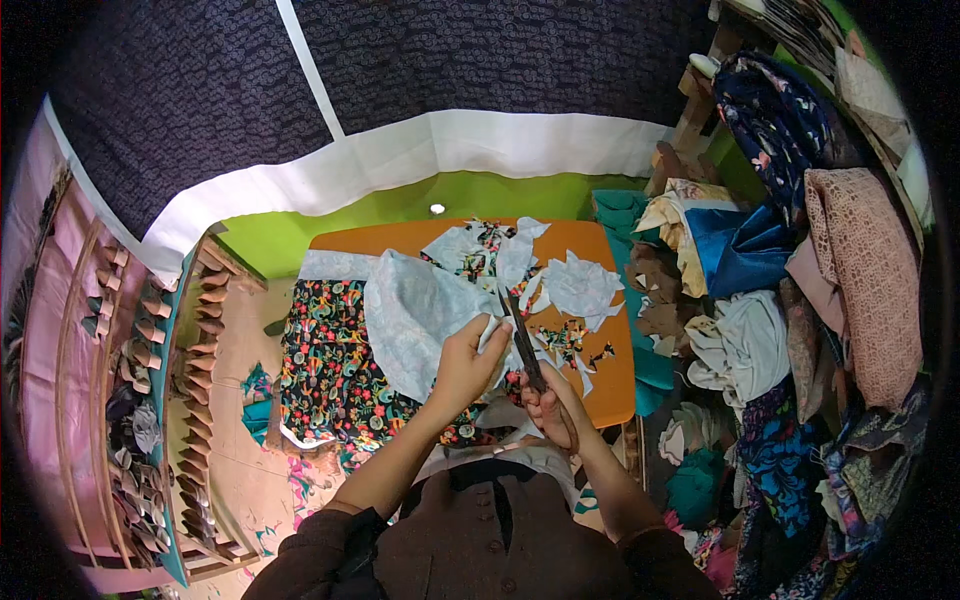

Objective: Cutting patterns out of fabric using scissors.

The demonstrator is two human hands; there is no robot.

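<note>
My left hand (472, 362) pinches the edge of a pale fabric piece (410, 315), which looks like the light reverse side of a print. Just right of it, my right hand (550, 412) grips a pair of dark scissors (524, 348), blades pointing away from me and touching or very near the pale edge. Whether the blades are parted is hard to make out. Under and beside the pale piece lies black floral fabric (325, 360), draping over the near left part of the orange table (612, 372).
Pale and floral offcuts (580, 288) are scattered on the table's right half. Heaped cloth (740, 345) crowds the right side. On the left stands a wooden rack (200, 400) holding rows of shoe-shaped pieces. Fabric scraps (257, 405) lie on the floor. Dark patterned cloth (500, 60) hangs beyond the table.
</note>
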